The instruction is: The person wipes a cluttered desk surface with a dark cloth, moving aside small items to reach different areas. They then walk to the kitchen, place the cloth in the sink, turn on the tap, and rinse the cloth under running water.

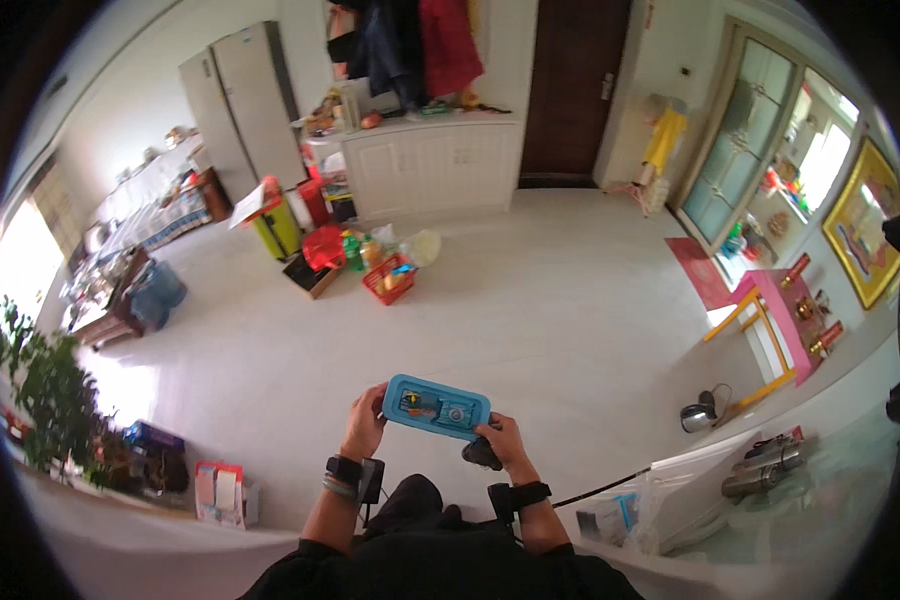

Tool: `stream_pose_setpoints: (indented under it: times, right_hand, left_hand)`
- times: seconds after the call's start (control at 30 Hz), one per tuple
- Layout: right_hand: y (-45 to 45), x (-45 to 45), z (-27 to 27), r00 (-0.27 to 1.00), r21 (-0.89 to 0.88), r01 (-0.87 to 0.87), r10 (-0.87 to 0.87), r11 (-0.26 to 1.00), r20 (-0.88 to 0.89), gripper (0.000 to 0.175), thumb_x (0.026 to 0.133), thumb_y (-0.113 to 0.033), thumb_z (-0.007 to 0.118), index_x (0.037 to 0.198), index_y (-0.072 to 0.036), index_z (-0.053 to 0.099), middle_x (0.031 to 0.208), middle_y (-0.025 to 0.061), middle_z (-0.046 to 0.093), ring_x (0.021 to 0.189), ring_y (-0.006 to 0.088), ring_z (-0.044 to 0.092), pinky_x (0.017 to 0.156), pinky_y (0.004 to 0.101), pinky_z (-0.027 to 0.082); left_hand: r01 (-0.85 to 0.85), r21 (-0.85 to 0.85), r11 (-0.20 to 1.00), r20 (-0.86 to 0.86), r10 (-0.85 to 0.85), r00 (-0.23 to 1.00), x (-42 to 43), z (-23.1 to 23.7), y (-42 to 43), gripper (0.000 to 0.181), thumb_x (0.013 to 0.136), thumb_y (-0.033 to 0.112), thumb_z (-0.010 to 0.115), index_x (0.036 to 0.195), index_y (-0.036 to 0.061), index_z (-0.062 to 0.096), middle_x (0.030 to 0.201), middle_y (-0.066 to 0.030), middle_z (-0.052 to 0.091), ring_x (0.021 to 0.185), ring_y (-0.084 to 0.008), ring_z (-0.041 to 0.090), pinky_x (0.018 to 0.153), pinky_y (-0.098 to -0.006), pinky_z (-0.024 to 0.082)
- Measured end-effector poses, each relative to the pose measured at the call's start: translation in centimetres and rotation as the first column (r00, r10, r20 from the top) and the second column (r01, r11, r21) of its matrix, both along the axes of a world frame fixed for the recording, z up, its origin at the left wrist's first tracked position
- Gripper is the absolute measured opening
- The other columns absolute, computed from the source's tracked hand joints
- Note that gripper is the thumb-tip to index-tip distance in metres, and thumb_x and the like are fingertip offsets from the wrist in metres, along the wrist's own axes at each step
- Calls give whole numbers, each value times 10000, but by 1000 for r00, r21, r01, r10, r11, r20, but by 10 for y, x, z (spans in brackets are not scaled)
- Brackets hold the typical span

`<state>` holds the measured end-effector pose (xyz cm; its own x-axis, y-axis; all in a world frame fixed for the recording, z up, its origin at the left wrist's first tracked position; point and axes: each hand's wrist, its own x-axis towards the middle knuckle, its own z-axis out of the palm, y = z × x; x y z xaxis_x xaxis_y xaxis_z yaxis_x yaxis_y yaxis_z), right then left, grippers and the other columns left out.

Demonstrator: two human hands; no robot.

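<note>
A light-blue rectangular plastic tray with rounded corners is held out in front of my body, tilted slightly. Several small items lie inside, one yellow and black, another round and pale; I cannot tell what they are. My left hand grips the tray's left end. At its lower right corner, my right hand holds the rim with the thumb on top. A dark object hangs just under the right end, partly hidden, and I cannot tell whether the hand holds it. Both wrists wear black straps with small devices.
On the floor ahead are a red basket, bottles and a yellow-green bin. To the right are a pink-covered table and a metal kettle. A leafy plant stands left; a glass surface with metal flasks lies lower right.
</note>
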<state>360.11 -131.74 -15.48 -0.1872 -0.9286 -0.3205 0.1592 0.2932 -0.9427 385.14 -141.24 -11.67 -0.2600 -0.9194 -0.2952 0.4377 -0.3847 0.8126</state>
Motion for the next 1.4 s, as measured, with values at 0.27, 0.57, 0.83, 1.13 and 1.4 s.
stream_pose_setpoints:
  times: [0.27, 0.57, 0.83, 1.13, 1.4]
  right_hand:
    - [-92, -103, -18, 951, -1, 295, -293, 956, -96, 182, 777, -74, 609, 924, 28, 639, 782, 17, 621, 686, 100, 552, 645, 267, 477]
    - [-156, -190, -10, 747, 36, 663, -657, 748, -101, 149, 741, -84, 622, 842, 26, 627, 695, 25, 609, 609, 78, 520, 564, 251, 425]
    - [-235, -343, -19, 660, 23, 749, -743, 662, -107, 179, 719, -109, 623, 815, 43, 628, 657, 28, 600, 590, 79, 520, 551, 240, 427]
    - [-306, -554, -4, 685, -16, 727, -726, 687, -54, 184, 743, -131, 636, 842, 24, 640, 713, 30, 613, 623, 83, 527, 576, 247, 441]
    - [-353, -740, -12, 646, 9, 758, -750, 652, -141, 237, 766, -156, 657, 915, 27, 646, 776, 55, 638, 670, 97, 563, 610, 259, 464]
  left_hand:
    - [457, -277, 845, 320, -367, 873, -135, -23, -174, 275, 908, 201, 469, 1095, 35, 582, 1048, -71, 611, 997, -167, 554, 850, -316, 422]
    - [750, 106, 653, 42, -756, 653, -311, -28, -316, 298, 917, 246, 471, 1076, 19, 581, 1048, -64, 613, 1006, -167, 540, 898, -331, 392]
    - [773, 168, 611, 35, -788, 615, -495, -51, -404, 303, 916, 265, 459, 1061, 32, 587, 1029, -49, 616, 992, -167, 540, 894, -328, 395]
    - [784, 76, 616, 24, -787, 617, -709, -27, -477, 278, 909, 232, 465, 1058, 38, 599, 992, -39, 623, 953, -159, 551, 862, -315, 406]
    - [826, 110, 553, -19, -830, 558, -912, -40, -528, 263, 928, 243, 467, 1023, 33, 594, 970, -43, 614, 919, -161, 560, 862, -304, 437]
